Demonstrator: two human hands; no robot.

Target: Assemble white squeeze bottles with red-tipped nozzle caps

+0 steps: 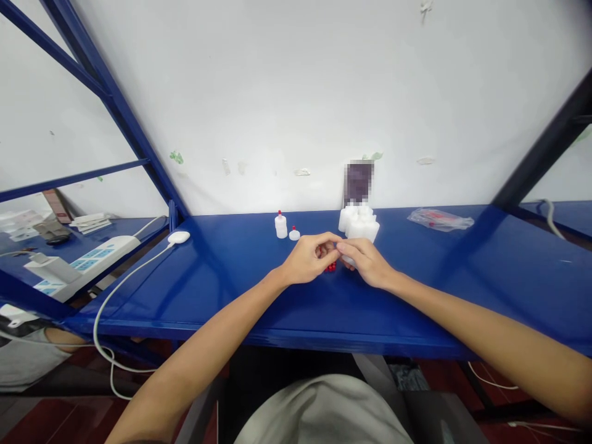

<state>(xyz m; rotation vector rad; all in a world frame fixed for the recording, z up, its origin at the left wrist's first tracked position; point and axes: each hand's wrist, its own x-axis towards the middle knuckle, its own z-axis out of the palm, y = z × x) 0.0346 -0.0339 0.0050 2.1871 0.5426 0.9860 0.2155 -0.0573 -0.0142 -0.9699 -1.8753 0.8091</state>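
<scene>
Both hands meet over the blue table (296, 311), fingertips touching. My left hand (311, 258) is closed in a pinch; what its fingers hold, if anything, is hidden. Curled around a white plastic piece (349, 261) is my right hand (364, 259), which covers most of it, so its kind does not show. Several small red caps (331, 267) lie on the table just under my fingers. Behind my right hand stands a cluster of white plastic bottles (363, 228). To the left, a white bottle with a red tip (280, 226) stands upright beside a white nozzle lid with a red tip (295, 234).
A clear plastic bag (439, 219) with red pieces lies at the back right. Against the wall leans a blurred dark item (359, 180). A white round charger (179, 237) with its cable lies at left, near a power strip (99, 256). Blue posts frame both sides.
</scene>
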